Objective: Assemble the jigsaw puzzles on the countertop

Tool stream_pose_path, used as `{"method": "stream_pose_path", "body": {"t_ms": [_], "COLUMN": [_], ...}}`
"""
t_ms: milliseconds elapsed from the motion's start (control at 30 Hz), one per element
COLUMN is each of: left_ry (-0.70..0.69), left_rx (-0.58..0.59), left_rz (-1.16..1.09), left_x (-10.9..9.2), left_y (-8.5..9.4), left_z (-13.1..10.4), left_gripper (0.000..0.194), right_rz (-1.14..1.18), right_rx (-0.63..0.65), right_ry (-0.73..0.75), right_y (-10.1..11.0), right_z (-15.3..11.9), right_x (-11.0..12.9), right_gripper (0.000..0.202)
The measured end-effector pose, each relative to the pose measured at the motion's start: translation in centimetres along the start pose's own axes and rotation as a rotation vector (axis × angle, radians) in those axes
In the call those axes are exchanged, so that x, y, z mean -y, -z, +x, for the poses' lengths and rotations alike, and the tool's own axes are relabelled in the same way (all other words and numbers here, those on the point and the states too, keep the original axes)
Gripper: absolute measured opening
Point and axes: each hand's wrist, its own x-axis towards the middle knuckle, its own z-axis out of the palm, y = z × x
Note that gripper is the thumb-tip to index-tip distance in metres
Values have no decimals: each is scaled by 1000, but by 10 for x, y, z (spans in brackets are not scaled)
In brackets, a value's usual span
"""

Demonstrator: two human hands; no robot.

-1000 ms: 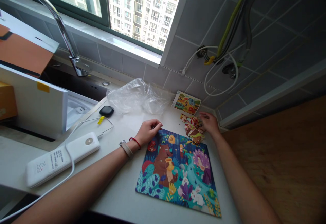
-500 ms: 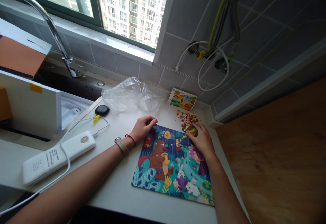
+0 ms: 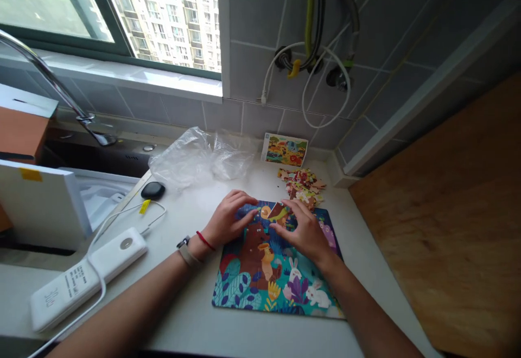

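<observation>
Pinching a puzzle piece (image 3: 277, 210), the right hand (image 3: 306, 234) hung over the upper middle of the picture board (image 3: 260, 260). Piece sat between thumb and fingertips, sticking out toward the left hand (image 3: 227, 218). It looked flat and tilted, dark brown with a yellow-green band and a pale edge. Left hand was at the board's upper-left corner, thumb and fingers curved but apart, piece outside them; whether they touched the board, couldn't tell. Loose pieces (image 3: 302, 184) lay heaped by the board's upper-right edge, picture card (image 3: 285, 150) beyond, plastic bag (image 3: 195, 160) past its upper-left corner.
</observation>
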Motion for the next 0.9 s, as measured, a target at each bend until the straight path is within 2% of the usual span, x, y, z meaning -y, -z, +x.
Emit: {"method": "stream_pose_path", "body": {"t_ms": [133, 267, 367, 533, 700, 900], "left_ry": [-44, -2, 21, 72, 108, 214], "left_rx": [138, 178, 178, 166, 144, 101], "left_rz": [-15, -12, -30, -53, -90, -178], "left_x": [-14, -12, -7, -1, 1, -2], "left_y": [-6, -11, -14, -16, -16, -17], "left_z": [-7, -11, -11, -11, -10, -9], "left_gripper": [28, 33, 35, 23, 17, 17], "right_rz": [45, 79, 121, 229, 309, 416], "right_rx": [89, 183, 185, 111, 121, 126], "right_ry": [107, 223, 231, 136, -50, -151], "right_y": [-6, -9, -13, -16, -15, -16], "right_z": [-4, -7, -9, -7, -4, -3], "right_x": [5, -1, -5, -5, -6, -7], "right_gripper": [65, 69, 68, 53, 28, 28]}}
